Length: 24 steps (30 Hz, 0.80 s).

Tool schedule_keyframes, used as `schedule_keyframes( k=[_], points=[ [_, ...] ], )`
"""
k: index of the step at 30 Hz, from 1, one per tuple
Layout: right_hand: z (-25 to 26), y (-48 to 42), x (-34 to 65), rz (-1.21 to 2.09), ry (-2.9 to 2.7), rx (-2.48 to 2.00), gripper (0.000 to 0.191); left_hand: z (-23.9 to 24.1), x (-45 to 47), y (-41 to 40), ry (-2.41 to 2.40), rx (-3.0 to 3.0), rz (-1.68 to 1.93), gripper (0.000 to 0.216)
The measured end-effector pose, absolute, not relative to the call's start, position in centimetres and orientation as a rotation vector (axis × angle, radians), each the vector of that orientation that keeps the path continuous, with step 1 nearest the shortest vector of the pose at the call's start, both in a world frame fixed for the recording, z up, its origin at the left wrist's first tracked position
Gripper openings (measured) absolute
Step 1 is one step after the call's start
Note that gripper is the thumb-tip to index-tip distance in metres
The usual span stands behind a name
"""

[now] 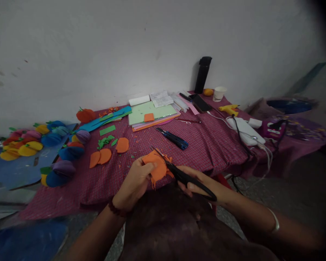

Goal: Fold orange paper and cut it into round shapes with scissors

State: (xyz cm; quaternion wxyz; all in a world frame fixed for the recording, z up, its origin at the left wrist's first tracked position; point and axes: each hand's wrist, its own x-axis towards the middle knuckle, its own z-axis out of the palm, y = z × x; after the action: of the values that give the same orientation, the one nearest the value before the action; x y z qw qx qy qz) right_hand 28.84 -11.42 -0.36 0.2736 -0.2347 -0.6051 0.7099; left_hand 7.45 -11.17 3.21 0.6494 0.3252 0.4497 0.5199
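Observation:
My left hand [134,183] is closed on a piece of orange foam sheet [157,167], held just above the near edge of the table. My right hand [197,181] grips black scissors [183,174], and their blades cut into the orange piece from the right. Thin orange offcuts hang from the piece. Three cut orange rounds [106,154] lie on the cloth to the left, beside green scraps [105,140].
A low table under a magenta checked cloth [206,145] carries a stack of coloured sheets [152,114], blue pens [174,138], a yellow glue gun [228,108], a white box with cables [244,130], a black flask [203,74] and a cup [219,93]. Finished coloured paper fruits [43,141] lie at the left.

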Motion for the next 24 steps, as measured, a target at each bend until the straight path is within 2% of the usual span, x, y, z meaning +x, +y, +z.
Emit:
schedule_keyframes(
  k=[14, 24],
  points=[
    [-1.1, -11.5, 29.1, 1.897, -1.642, -0.666, 0.067, 2.5, 6.3, -10.9, 1.206, 0.962, 1.103, 0.021],
    [-0.1, -11.9, 28.4, 1.873, -1.595, -0.661, 0.064, 3.6, 7.1, -11.0, 1.069, 0.824, 1.152, 0.018]
  ],
)
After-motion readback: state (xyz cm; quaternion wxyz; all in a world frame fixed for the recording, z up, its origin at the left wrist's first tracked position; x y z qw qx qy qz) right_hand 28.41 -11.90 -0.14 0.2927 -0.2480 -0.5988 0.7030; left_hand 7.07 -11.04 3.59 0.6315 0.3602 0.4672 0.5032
